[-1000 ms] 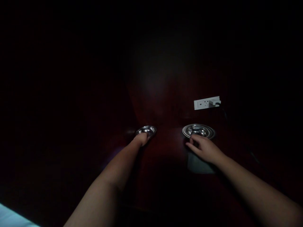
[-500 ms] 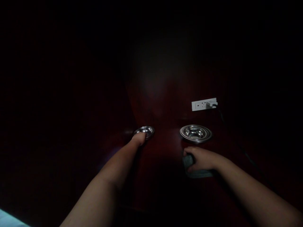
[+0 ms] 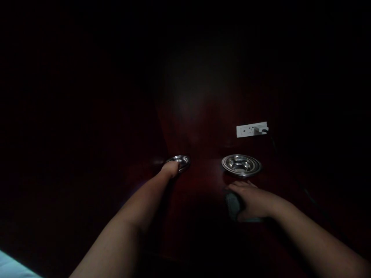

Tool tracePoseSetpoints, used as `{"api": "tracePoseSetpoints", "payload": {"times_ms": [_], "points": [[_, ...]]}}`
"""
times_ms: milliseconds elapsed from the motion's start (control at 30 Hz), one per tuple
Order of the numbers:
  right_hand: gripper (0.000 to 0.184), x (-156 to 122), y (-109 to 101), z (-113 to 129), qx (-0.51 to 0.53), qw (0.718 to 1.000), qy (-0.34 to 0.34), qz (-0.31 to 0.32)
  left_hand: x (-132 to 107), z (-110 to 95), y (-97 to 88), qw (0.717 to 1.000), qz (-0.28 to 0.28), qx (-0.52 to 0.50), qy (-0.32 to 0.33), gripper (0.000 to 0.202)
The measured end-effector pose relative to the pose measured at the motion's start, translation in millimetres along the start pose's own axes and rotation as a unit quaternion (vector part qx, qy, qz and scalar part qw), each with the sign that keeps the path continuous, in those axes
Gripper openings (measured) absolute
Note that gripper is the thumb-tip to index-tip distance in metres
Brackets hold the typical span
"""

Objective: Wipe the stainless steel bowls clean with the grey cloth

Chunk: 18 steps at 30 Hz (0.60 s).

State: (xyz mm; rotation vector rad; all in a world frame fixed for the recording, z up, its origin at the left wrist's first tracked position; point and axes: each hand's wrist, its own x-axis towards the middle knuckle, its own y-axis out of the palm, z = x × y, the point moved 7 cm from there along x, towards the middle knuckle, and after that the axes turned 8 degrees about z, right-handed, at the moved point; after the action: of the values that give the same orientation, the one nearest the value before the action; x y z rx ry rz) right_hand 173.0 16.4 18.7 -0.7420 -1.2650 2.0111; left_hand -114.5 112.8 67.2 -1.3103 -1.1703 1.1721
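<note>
The room is almost wholly dark; only a glossy dark reddish-brown wooden surface (image 3: 199,116) catches a dull sheen in the middle of the view. On its right part sits a stack of round, shiny stainless-steel plates (image 3: 241,165), nested one inside the other. Nearer the person and just short of that stack lies a flat grey cloth (image 3: 232,204), on which the right hand (image 3: 251,199) rests palm down, fingers spread loosely over it; whether it actually grips the cloth cannot be told. Well apart to the left, a single small round stainless-steel dish (image 3: 181,161) lies on the surface, and the left hand (image 3: 170,169) reaches its near rim, fingers curled onto it, though the darkness hides how firmly they pinch it. Behind the stack is a white rectangular power strip (image 3: 251,130) with a white plug (image 3: 262,129) in its right end.
</note>
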Motion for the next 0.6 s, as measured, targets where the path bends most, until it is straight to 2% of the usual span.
{"api": "tracePoseSetpoints", "payload": {"times_ms": [167, 333, 500, 600], "points": [[0.101, -3.2, 10.0, 4.2, -0.016, 0.998, 0.046, 0.047, -3.3, 2.5, -11.6, 0.999, 0.012, 0.034, -0.027, 0.020], [0.078, -1.5, 9.5, 5.1, -0.017, 0.998, 0.046, 0.038, -1.6, 7.8, -21.2, 0.997, -0.008, 0.055, -0.045, 0.024], [0.080, 0.5, 5.2, -6.3, 0.009, 0.998, 0.058, 0.019, -2.5, 8.2, -30.5, 0.997, -0.037, 0.053, -0.039, 0.024], [0.067, 2.8, -0.4, -8.9, 0.027, 0.999, 0.033, -0.013, -7.3, 4.6, -39.4, 0.996, -0.065, 0.047, -0.028, 0.023]]}}
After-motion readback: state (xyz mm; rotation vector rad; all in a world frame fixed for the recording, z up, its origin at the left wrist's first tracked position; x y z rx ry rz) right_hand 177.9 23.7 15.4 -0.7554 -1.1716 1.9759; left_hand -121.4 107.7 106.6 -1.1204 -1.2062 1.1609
